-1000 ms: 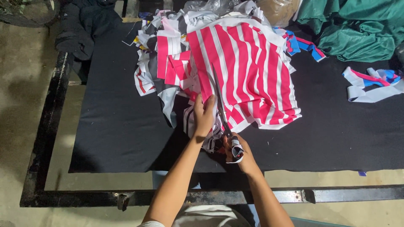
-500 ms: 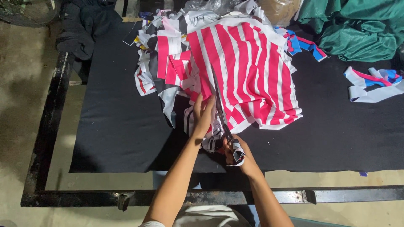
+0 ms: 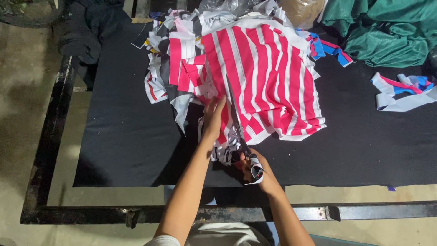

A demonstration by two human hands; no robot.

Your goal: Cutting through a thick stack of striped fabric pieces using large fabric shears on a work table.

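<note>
— Hands? Your right hand (image 3: 257, 171) grips the scissors (image 3: 236, 119), blades lying on the striped fabric (image 3: 266, 79); your left hand (image 3: 213, 119) lies open, pressing it flat.

— Step? Mid-cut, I judge, on the black worktop (image 3: 127, 136). Next calls for steady tension.

Pink-and-white striped fabric sheet (image 3: 268, 82) on a black cloth table cover (image 3: 123, 136); silver-bladed scissors (image 3: 234, 114) with wrapped handles; crumpled green cloth heap (image 3: 387, 32); white strips edged pink and blue (image 3: 405, 91); dark bundled garment (image 3: 91, 27)

Bare forearms, seemingly a white short-sleeved top (image 3: 223, 234)
</note>
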